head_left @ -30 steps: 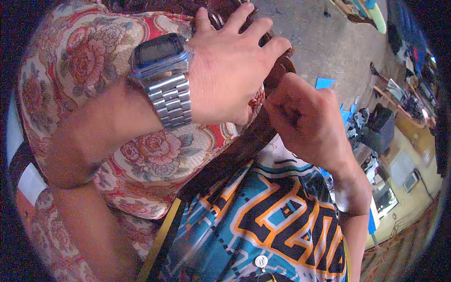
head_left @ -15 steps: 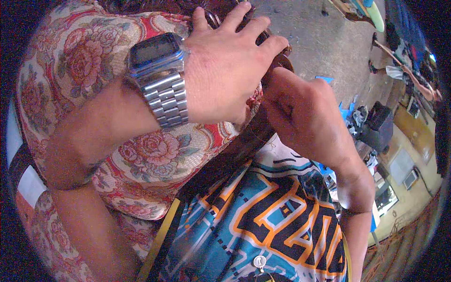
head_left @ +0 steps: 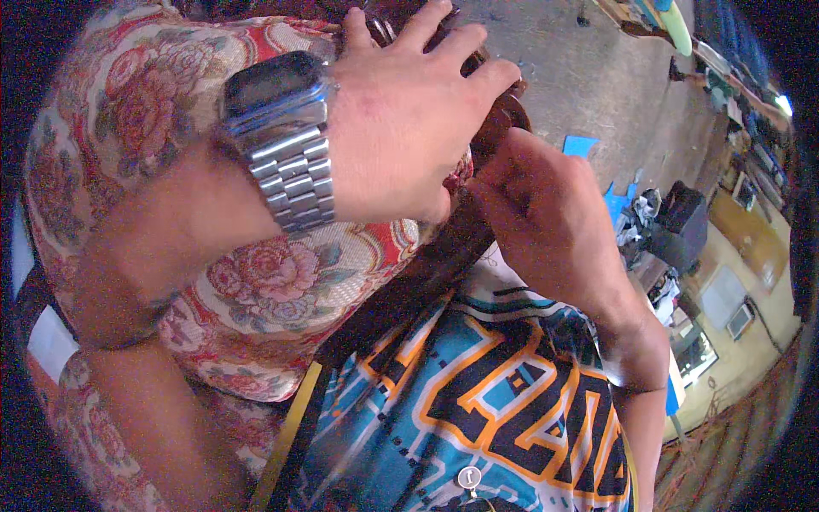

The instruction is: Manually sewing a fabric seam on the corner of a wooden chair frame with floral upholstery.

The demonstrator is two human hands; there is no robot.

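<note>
Floral upholstery (head_left: 273, 273) in red, cream and green covers a padded piece of furniture with a dark, glossy wooden frame (head_left: 409, 286). My left hand (head_left: 397, 128), a silver watch (head_left: 294, 166) at its wrist, lies with fingers spread over the fabric's edge, fingertips reaching the carved dark wood at the top. Close beside it, my right hand (head_left: 550, 209) is closed, its fingers pinched against the border where cloth meets wood. Whatever the pinch holds is hidden by the hand itself. A thin, thread-like line hangs just below.
Beyond the frame lies a worn grey floor (head_left: 546, 77). Blue scraps (head_left: 580, 146), a black box-like object (head_left: 680, 218) and crumpled material stand to the right. Farther off are a pale wall and a blurred person (head_left: 725, 90). My patterned teal shirt (head_left: 478, 401) presses near the frame.
My right hand has shifted slightly down and left, uncovering more of a blue scrap and curved wood. My left hand stays spread in place. The distant person has changed position.
</note>
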